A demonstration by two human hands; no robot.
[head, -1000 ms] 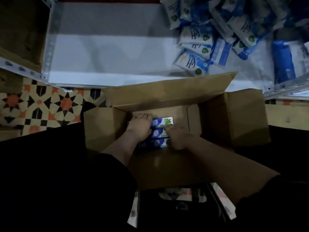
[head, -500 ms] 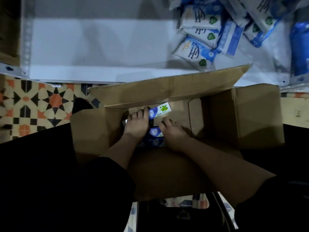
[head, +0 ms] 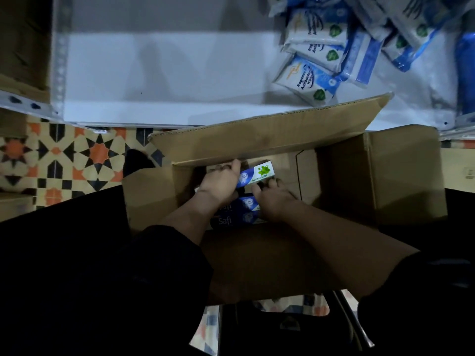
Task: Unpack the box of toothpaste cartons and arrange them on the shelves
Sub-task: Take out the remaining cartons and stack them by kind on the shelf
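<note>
An open brown cardboard box [head: 385, 181] stands on the floor below me, flaps spread. Inside lie blue and white toothpaste cartons [head: 231, 220] marked Safi. My left hand [head: 221, 182] grips the top carton [head: 258, 173], its green and white end tilted up toward the far flap. My right hand [head: 273, 201] is beside it, fingers curled round the right end of the cartons [head: 250, 202] underneath. The white shelf [head: 154, 80] lies just beyond the box, its left part bare.
Several blue and white packs of antibacterial wipes [head: 308, 80] are piled on the right of the shelf. A grey metal shelf post [head: 57, 60] stands at the left. Patterned floor tiles [head: 64, 155] show left of the box. Another brown carton [head: 460, 173] sits at the right edge.
My left hand has lifted the top carton up and away from the stack, toward the far flap. My right hand has stayed on the cartons below.
</note>
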